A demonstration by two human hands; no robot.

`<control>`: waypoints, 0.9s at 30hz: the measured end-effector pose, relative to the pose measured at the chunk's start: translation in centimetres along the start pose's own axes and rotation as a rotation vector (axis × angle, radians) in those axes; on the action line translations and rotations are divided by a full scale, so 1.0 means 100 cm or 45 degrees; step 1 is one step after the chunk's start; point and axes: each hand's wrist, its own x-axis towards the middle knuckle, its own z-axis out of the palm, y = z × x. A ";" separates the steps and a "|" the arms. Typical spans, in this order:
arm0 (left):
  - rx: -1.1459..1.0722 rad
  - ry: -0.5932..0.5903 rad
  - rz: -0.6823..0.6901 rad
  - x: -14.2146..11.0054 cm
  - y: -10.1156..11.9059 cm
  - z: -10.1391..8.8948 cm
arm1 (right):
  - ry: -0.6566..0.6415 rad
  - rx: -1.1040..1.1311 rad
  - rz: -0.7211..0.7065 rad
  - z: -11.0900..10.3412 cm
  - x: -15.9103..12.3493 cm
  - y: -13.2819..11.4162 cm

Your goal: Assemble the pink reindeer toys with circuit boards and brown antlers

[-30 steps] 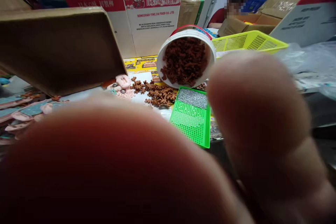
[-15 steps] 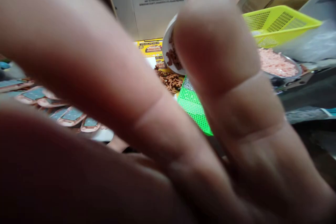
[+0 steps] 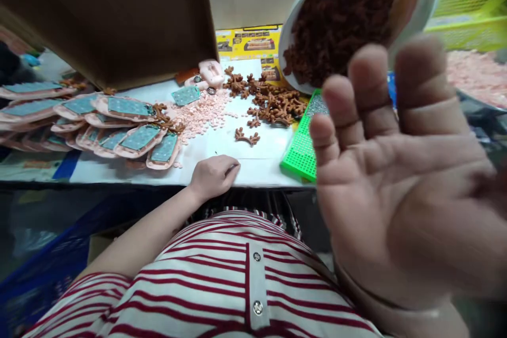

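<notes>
My right hand is raised close to the camera, palm facing me, fingers up and apart, holding nothing. A light band circles its wrist. My left hand rests in a loose fist on the front edge of the white table, with nothing visible in it. Beyond it lies a single brown antler-shaped piece, apart from a pile of similar brown pieces. Behind my right fingers, a white bucket tips toward the table, full of brown pieces. A green perforated tray, holding small metal bits, is partly hidden by that hand.
Pink casings with teal circuit boards lie stacked at left, beside scattered small pink parts. An open cardboard box leans behind them. Yellow baskets and a heap of pink pieces are at right.
Large blurred fingers covered the view before; now the right hand is further back with its whole palm showing. The view has tilted down, bringing the left hand and striped shirt into sight.
</notes>
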 end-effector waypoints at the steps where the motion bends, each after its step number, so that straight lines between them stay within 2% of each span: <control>1: -0.006 0.020 0.017 -0.001 -0.002 0.001 | 0.156 0.065 0.094 0.000 -0.001 0.014; 2: -0.013 0.048 0.044 -0.002 -0.002 0.001 | 0.279 0.069 0.152 0.001 -0.002 0.030; 4: -0.030 0.101 0.110 -0.002 -0.003 0.000 | 0.449 0.135 0.120 0.003 -0.004 0.063; 5: -0.040 0.117 0.135 -0.002 -0.003 -0.001 | 0.407 0.105 0.104 0.005 -0.004 0.078; 7: -0.047 0.111 0.158 -0.001 -0.002 -0.007 | 0.104 -0.123 0.021 0.012 -0.002 0.100; 9: -0.004 0.083 0.154 0.004 -0.003 -0.020 | -0.265 -0.495 -0.076 0.024 0.004 0.111; 12: 0.149 0.049 0.070 0.022 -0.008 -0.053 | -0.660 -1.037 -0.115 0.048 0.018 0.115; 14: 0.251 0.056 -0.074 0.046 -0.016 -0.083 | -0.847 -1.262 -0.106 0.063 0.028 0.115; 16: 0.309 0.078 -0.259 0.077 -0.028 -0.112 | -0.989 -1.372 -0.112 0.073 0.035 0.116; 19: 0.332 0.049 -0.464 0.130 -0.050 -0.139 | -1.110 -1.445 -0.080 0.078 0.040 0.117; 22: 0.309 -0.022 -0.633 0.179 -0.066 -0.135 | -1.144 -1.456 -0.043 0.076 0.040 0.116; 27: 0.238 -0.126 -0.794 0.236 -0.065 -0.094 | -1.193 -1.413 -0.037 0.070 0.039 0.118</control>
